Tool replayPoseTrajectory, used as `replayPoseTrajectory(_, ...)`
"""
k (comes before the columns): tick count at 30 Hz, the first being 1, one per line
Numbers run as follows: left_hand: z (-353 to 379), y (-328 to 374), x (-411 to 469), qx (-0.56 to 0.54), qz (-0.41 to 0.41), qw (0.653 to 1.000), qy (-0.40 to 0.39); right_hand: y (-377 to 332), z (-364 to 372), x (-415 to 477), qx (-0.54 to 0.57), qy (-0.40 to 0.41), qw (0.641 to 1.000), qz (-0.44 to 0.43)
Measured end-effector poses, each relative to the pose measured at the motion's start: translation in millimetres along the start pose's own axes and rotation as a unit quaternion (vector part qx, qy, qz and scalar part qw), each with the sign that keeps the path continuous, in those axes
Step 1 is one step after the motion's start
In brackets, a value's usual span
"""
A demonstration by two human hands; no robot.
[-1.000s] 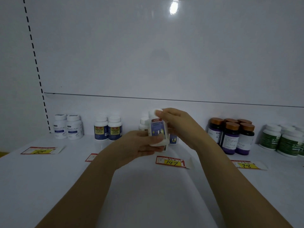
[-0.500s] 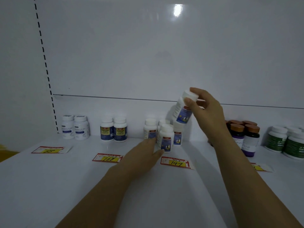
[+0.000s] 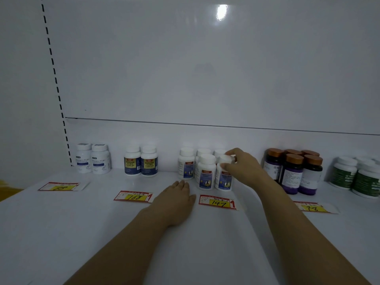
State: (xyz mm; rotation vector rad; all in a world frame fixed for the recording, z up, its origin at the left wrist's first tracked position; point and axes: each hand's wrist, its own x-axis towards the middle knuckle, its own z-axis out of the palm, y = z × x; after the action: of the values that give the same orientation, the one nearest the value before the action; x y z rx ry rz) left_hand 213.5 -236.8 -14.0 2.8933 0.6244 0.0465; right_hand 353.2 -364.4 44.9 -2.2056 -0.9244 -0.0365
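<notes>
My right hand [image 3: 244, 167] grips the white cap of a blue-labelled bottle [image 3: 224, 181], thumb in front and fingers curled over the top. The bottle stands upright on the white shelf [image 3: 82, 223], at the front right of a small cluster of matching bottles [image 3: 186, 164], touching or just beside its front neighbour [image 3: 206, 173]. It sits just behind the price tag marked 147 [image 3: 218, 203].

My left hand [image 3: 176, 200] lies flat on the shelf with its fingers straight and together, holding nothing, between the 147 tag and the tag marked 168 [image 3: 133, 196], its fingertips near the cluster.

To the right stand dark bottles with brown caps [image 3: 292, 173], then green-labelled ones [image 3: 366, 179]. To the left are two blue-and-yellow bottles [image 3: 140, 161] and two white ones [image 3: 92, 158].
</notes>
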Motion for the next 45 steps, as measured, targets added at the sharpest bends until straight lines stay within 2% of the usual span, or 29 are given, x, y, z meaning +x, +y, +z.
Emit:
replayPoseTrajectory(8,1,1,1,0.002,0.005,1.0,-0.007,1,0,4,-0.029,-0.021,0.999,-0.006)
replayPoseTrajectory(13,3,-1,3,0.01,0.0,1.0,-0.009,-35,-7,8,-0.054,0.099,0.989,-0.101)
replayPoseTrajectory(17,3,-2,3,0.004,-0.014,1.0,-0.008,-82,8,31,-0.14,0.011,0.977,-0.159)
replayPoseTrajectory(21,2,-4,3,0.008,-0.029,1.0,-0.007,-102,40,56,-0.277,-0.082,0.947,-0.144)
replayPoseTrajectory(25,4,-6,5,0.0,-0.025,1.0,0.001,-97,67,69,-0.357,-0.113,0.919,-0.126)
replayPoseTrajectory(31,3,-4,7,-0.006,-0.009,1.0,0.016,-94,61,66,-0.277,-0.064,0.946,-0.157)
replayPoseTrajectory(36,-4,-1,3,-0.062,-0.012,0.997,0.037,-100,35,50,-0.193,-0.019,0.961,-0.199)
replayPoseTrajectory(40,-11,0,0,-0.166,-0.044,0.983,0.068,-97,19,35,-0.143,-0.002,0.969,-0.203)
replayPoseTrajectory(45,-19,-4,0,-0.327,-0.055,0.936,0.117,-86,7,13,-0.082,0.011,0.977,-0.198)
